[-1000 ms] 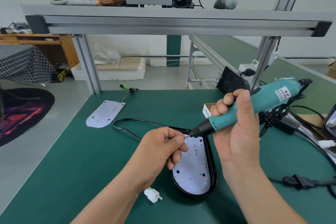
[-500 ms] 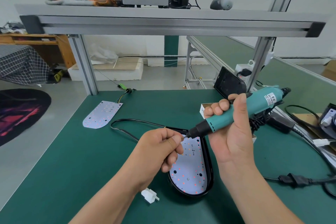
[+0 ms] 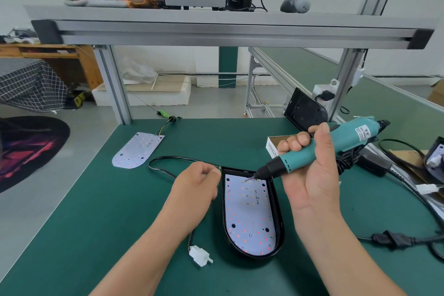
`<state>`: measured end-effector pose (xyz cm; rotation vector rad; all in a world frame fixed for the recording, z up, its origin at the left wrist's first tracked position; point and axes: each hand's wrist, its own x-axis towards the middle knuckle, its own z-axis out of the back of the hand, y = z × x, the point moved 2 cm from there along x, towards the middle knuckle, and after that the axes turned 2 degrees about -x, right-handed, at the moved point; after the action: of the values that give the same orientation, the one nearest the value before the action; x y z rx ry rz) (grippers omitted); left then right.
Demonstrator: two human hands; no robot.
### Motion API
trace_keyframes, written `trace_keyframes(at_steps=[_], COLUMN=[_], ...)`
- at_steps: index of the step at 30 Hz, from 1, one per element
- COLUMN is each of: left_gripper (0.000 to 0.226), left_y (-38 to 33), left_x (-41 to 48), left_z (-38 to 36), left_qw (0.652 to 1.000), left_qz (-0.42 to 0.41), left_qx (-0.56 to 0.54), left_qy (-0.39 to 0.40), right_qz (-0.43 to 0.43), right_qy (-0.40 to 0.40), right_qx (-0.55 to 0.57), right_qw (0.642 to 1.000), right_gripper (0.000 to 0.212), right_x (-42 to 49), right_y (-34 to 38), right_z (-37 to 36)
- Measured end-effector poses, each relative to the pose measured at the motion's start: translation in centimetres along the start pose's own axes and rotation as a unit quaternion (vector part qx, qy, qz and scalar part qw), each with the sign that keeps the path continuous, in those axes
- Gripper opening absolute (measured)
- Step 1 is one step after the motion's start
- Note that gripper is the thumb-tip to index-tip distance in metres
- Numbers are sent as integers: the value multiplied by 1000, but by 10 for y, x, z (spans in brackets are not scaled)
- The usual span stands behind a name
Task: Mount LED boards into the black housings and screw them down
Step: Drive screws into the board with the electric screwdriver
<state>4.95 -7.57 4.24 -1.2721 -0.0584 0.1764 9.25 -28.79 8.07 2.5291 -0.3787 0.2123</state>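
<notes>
Green matting covers the table beneath an aluminium shelf frame, where a white LED board lies inside a black housing close to the table's near edge. A small screw appears to cling to the bit of a teal electric screwdriver, poised just above the board's far end. The trouble looks likely to come from that slant: driven at this angle, the screw could bite crooked or miss its hole. It could also drop off the tip and roll under the board, and a skidding bit might score the LEDs. The board, seemingly not yet fastened, could also shift in its shell under pressure. The right hand has its grip wrapped fully round the tool, thumb up along the barrel and wrist cocked, so the driver points down and to the left. The left hand sits at the housing's far left corner with fingers curled in. Whether its grip pinches the black cable there or only steadies the rim cannot be told. A spare board waits toward the table's far left corner
</notes>
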Motion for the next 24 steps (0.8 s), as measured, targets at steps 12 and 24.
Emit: trace_keyframes(at_steps=[12, 24], left_gripper=[36, 23], left_y=[2, 9], left_x=[-13, -8], left_z=[-12, -15], left_qw=[969, 982], left_qz=[5, -18], left_qx=[240, 175], left_qy=[56, 63], right_qz=[24, 35], right_qy=[-55, 5], right_qx=[-114, -170], right_qw=[992, 985], right_gripper=[20, 16], right_x=[25, 23], right_y=[14, 7], right_z=[36, 34])
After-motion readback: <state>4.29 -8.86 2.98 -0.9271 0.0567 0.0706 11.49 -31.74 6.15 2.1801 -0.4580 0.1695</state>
